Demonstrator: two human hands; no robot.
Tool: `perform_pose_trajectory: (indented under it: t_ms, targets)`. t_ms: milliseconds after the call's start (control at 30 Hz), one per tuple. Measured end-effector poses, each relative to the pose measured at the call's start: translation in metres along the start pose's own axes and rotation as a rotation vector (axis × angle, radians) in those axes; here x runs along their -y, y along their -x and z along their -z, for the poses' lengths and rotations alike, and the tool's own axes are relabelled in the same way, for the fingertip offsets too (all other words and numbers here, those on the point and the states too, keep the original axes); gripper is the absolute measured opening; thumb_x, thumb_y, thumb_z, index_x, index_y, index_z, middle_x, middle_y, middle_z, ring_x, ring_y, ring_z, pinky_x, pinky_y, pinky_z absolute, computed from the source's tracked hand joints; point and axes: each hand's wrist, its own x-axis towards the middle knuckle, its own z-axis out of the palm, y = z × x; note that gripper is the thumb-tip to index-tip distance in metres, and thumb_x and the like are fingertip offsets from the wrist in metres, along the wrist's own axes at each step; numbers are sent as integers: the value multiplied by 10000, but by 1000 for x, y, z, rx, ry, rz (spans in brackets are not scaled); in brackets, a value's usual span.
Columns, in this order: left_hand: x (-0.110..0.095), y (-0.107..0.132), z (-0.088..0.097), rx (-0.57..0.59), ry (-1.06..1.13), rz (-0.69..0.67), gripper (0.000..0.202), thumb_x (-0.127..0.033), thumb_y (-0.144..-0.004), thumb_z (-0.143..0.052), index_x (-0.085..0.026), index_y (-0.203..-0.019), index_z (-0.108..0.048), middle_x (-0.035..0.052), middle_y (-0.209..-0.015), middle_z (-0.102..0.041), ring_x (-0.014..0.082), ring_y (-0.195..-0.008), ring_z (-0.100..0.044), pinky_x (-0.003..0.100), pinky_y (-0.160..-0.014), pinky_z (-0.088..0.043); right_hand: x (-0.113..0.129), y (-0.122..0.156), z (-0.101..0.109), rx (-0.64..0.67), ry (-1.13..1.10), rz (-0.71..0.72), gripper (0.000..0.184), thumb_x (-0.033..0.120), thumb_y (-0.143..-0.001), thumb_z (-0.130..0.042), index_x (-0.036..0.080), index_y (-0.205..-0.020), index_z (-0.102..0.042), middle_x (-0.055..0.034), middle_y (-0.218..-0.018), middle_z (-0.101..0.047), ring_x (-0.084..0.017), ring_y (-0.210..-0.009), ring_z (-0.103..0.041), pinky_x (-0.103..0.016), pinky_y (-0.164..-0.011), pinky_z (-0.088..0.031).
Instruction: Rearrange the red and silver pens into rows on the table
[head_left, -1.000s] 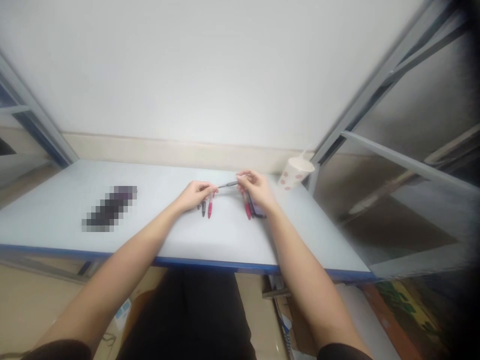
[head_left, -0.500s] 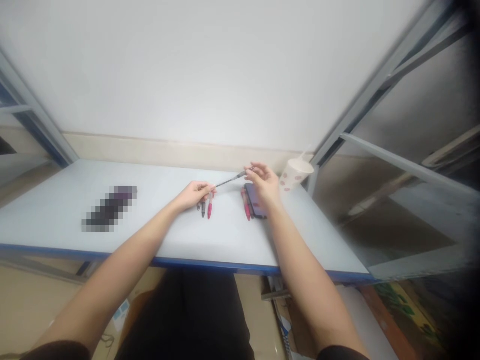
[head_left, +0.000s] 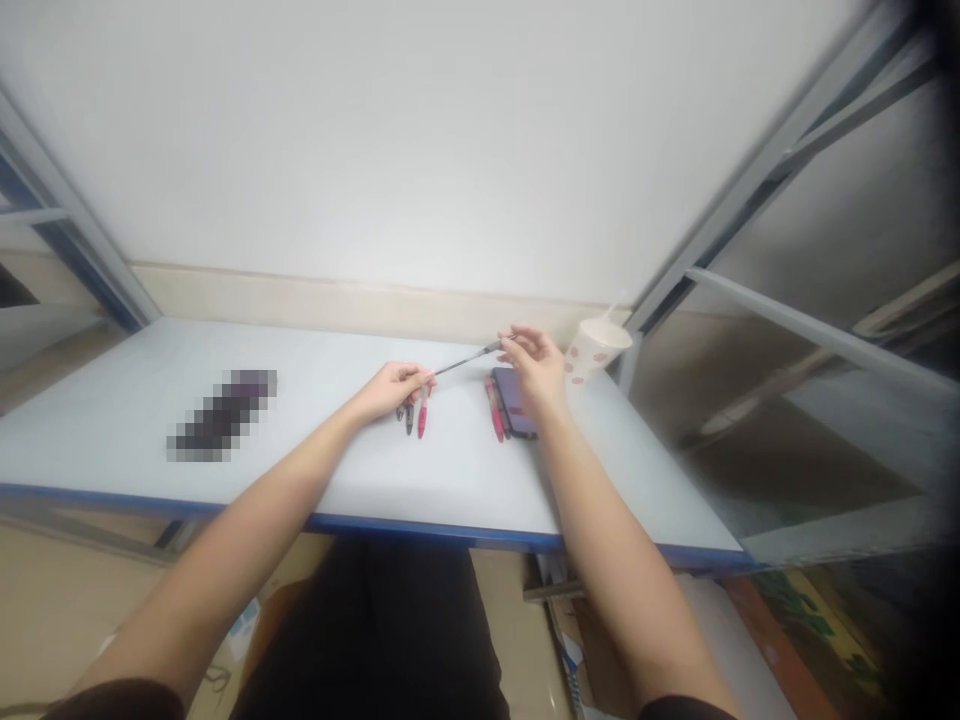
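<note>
Left hand [head_left: 391, 392] and right hand [head_left: 537, 366] pinching one slim pen [head_left: 465, 360]

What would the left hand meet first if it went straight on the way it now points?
Probably the right hand, at the far end of the pen that the left hand holds, though depth is hard to judge.

A paper cup [head_left: 596, 352] blocks the right hand [head_left: 537, 368] on its right; a phone [head_left: 513, 402] and pens [head_left: 420, 415] lie below, and the surface [head_left: 450, 485] offers passage along its near strip.
</note>
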Motion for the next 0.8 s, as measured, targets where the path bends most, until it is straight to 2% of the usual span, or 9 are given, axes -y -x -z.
perform_pose_trajectory:
  t_ms: [300,467,567,667,800]
  targets:
    - [2,-1,1,-7,6,-13,391,-520,-925,-725,-132,-892,-758,-29,-572,-492,99,-516,-461,229,-529,-401,3,-2,5,-12,44,-10,443,419,-734,-832,224,-1097,-669,-72,-1054,-769,-201,-966,-725,-325,-776,-573]
    - [3,-1,-2,0,-1,3,363,-491,-926,-722,-130,-904,-754,-25,-572,-514,103,-514,-478,231,-524,-403,3,2,3,74,103,-68,458,451,-748,-829,221,-1113,-674,-89,-1115,-770,-205,-969,-726,-346,-812,-578]
    - [3,-1,-3,-1,-5,-7,359,-484,-925,-720,-127,-889,-750,-25,-570,-521,99,-506,-482,230,-526,-400,5,6,0,103,78,-119,452,446,-721,-852,214,-1072,-686,-88,-1104,-779,-196,-925,-726,-354,-836,-577]
    - [3,0,-3,15,-12,-16,362,-484,-929,-713,-125,-902,-749,-26,-579,-523,98,-502,-479,227,-506,-384,11,12,-5,196,78,-178,429,435,-698,-877,204,-1011,-697,-87,-1061,-784,-202,-917,-729,-356,-839,-574]
    - [6,0,-3,25,-31,-46,339,-458,-916,-728,-122,-927,-766,-18,-593,-534,99,-508,-480,223,-488,-377,18,19,-9,339,133,-238,383,462,-710,-877,198,-921,-695,-68,-920,-760,-198,-828,-722,-316,-731,-559]
